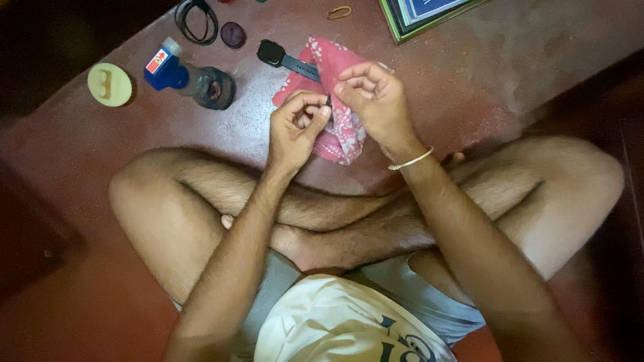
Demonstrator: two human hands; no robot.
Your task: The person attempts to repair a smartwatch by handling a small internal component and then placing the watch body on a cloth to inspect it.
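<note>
Black strap material is pinched between the fingertips of the left hand (295,127) and the right hand (376,100), both closed on the watch strap (305,67), which runs away from the fingers to the dark square watch body (270,52). Judging by this, the work is at an early to middle stage: the watch appears whole, with strap and body joined. Beneath both hands lies a pink floral cloth (342,134); beyond the left hand stands a blue-capped bottle (184,75).

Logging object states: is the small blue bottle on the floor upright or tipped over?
Tipped over. The blue bottle lies on its side on the red floor, its length running along it.
</note>
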